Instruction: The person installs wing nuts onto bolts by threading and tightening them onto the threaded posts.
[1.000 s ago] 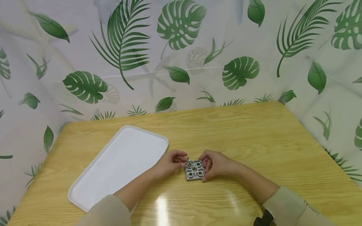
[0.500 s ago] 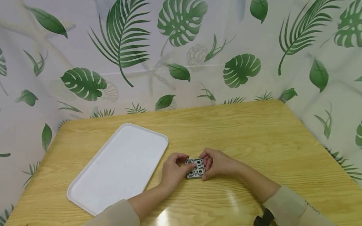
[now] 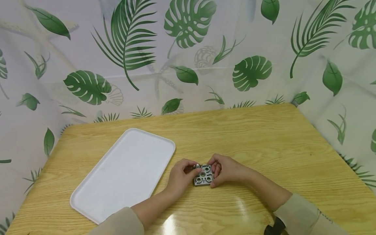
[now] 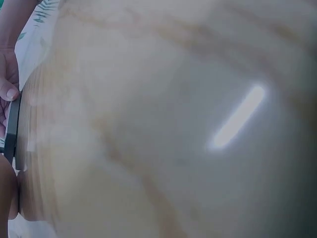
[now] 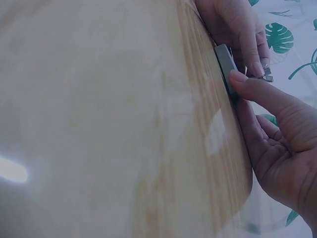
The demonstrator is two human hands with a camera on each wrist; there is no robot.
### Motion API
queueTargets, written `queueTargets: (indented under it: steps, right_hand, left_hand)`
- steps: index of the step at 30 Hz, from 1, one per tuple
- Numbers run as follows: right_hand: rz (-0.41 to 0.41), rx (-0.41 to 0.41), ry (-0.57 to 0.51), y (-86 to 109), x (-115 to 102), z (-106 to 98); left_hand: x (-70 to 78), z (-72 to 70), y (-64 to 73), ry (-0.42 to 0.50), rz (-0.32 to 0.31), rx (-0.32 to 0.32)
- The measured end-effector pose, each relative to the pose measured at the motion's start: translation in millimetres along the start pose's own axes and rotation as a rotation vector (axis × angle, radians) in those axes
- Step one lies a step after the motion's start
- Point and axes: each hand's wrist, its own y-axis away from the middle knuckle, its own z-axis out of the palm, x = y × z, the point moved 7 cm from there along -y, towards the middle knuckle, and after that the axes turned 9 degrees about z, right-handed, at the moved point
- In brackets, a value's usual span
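Observation:
A square grey metal plate (image 3: 208,178) with several round holes lies flat on the table, near its front. At its far left corner sits a small silver metal part (image 3: 197,166), also visible in the right wrist view as a stubby metal part (image 5: 268,78). My left hand (image 3: 180,176) pinches this part between thumb and fingers, the thumb reaching over the plate. From the right, my right hand (image 3: 227,170) grips the plate's edge, thumb at the near corner and fingers at the far one. How the small part meets the plate is hidden by the left fingers.
A white rectangular tray (image 3: 123,173) lies slantwise on the left of the wooden table (image 3: 264,140), close to my left forearm. A leaf-print cloth (image 3: 205,75) hangs behind the table and along its sides. A black strap (image 3: 274,227) shows by the right sleeve.
My left hand has moved from the plate's left side to over its corner, thumb now across the plate and fingers around the small metal part. The right hand keeps its grip.

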Motion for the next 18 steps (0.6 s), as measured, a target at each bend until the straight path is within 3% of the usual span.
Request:
queueTargets:
  steps: [4,9,14,18]
  right_hand:
    - [0.002,0.002,0.008,0.0,0.1,-1.0]
    - [0.011,0.008,0.016,-1.1,0.3,-2.3]
    - [0.023,-0.004,-0.008,-1.0,0.0,-2.4]
    - [0.005,-0.026,-0.027,-0.6,-1.3,-1.5]
  left_hand:
    - [2.3,-1.3,-4.3,-0.074,0.041,-0.109]
    - [-0.3,-2.4,-17.7,-0.056,0.077,-0.338]
    - [-7.2,1.8,-30.6,0.094,-0.052,-0.620]
    - [-10.0,5.2,-38.4,0.155,-0.135,-0.802]
